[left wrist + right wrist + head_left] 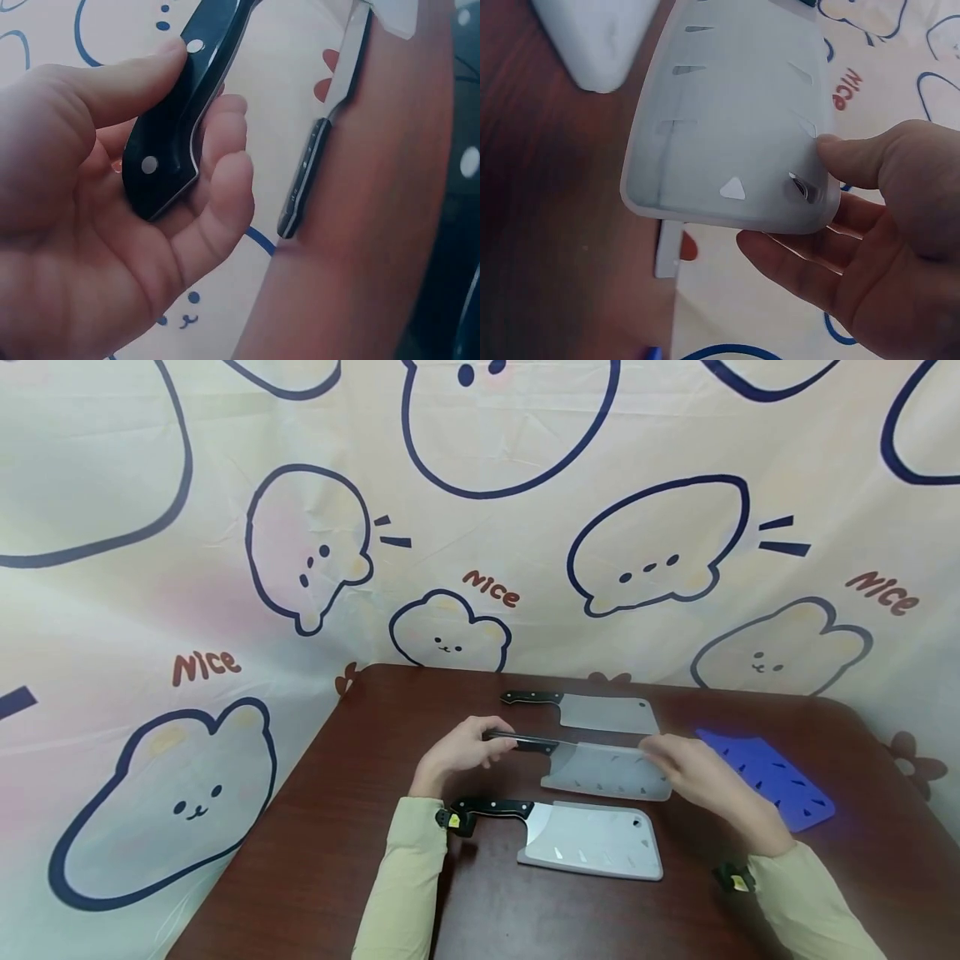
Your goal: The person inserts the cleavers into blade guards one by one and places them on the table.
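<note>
Between the person's two grips is a cleaver [536,747], its black riveted handle [176,112] at the left and a milky translucent sheath [727,112], pierced by tapered slots, over its blade. Left grip [468,747]: clamped on the handle, the thumb along one side and the fingers curled about the other. Right grip [701,772]: clamped on a corner of the sheath at the end away from the handle, the thumb on its face near a slot and the fingers behind. Beyond the grips, near the far edge of the brown counter [322,860], lies a second cleaver [592,712], its handle to the left and a round hole at the blade's far corner. On the near side of the grips lies a third cleaver [562,835], likewise with its handle to the left, in a whitish slotted sheath. To the right of the right grip, a blue slotted sheet [772,781] rests on the counter. Behind both grips hangs a pale cloth [480,535] printed with dark-outlined cartoon heads and the word "Nice". Pale yellow-green sleeves [405,868] cover the forearms.
</note>
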